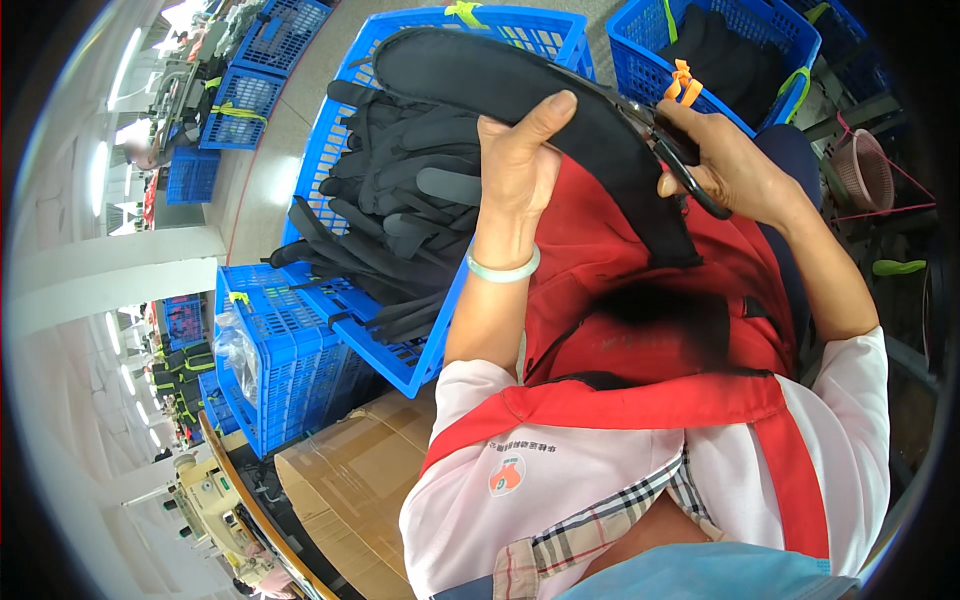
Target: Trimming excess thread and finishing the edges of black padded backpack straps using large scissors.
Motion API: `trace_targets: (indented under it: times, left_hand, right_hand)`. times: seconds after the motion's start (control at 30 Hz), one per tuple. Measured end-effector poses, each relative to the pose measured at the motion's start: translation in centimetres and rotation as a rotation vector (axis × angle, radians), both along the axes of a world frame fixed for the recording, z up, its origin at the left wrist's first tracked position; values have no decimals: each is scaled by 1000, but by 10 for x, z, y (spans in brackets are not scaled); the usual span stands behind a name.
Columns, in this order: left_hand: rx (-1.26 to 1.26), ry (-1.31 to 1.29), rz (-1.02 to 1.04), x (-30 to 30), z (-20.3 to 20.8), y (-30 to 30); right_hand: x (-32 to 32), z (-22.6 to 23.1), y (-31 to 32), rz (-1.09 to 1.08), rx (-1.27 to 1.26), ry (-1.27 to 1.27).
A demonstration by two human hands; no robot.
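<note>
My left hand is closed on a long, curved black padded fabric piece, thumb on top. The piece arches from above the crate down to my red apron. In my right hand is a pair of scissors with black handles; its blades lie at the right-hand edge of the piece. An orange strip shows beside my right fingers; whether it is tied to the scissors I cannot tell. Under my left hand, a blue crate holds many similar black pieces.
Another blue crate with dark pieces stands at the far right. Stacked blue crates and a cardboard box are at my left. A pink basket sits at the right. A sewing machine stands at the lower left.
</note>
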State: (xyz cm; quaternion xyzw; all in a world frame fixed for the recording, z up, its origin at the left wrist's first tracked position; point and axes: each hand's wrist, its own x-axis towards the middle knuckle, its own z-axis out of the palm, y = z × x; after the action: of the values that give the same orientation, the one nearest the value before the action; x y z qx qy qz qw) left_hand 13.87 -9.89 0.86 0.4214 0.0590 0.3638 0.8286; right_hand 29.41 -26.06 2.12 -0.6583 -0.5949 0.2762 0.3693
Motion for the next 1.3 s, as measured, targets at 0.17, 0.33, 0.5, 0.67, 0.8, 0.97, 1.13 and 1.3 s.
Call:
trace_targets:
  times: [0.17, 0.33, 0.5, 0.67, 0.8, 0.97, 1.13, 1.3]
  left_hand:
    - [-14, -5, 0, 2, 1, -4]
    - [1, 3, -27, 5, 5, -11]
    - [-19, 18, -31, 4, 3, -10]
    - [-9, -3, -44, 6, 6, -10]
    - [-11, -31, -38, 12, 12, -6]
    - [182, 66, -81, 16, 74, 13]
    - [439, 222, -95, 1, 129, 17]
    - [572, 373, -108, -10, 142, 8]
  right_hand:
    - [4, 5, 2, -36, -16, -17]
    - [2, 6, 1, -47, 83, -101]
    - [5, 2, 10, -47, 17, 35]
    - [7, 2, 13, -44, 107, 38]
    - [9, 11, 19, -48, -7, 73]
    - [5, 39, 27, -11, 228, 219]
    - [-16, 62, 31, 7, 312, 465]
    - [-30, 48, 34, -26, 317, 689]
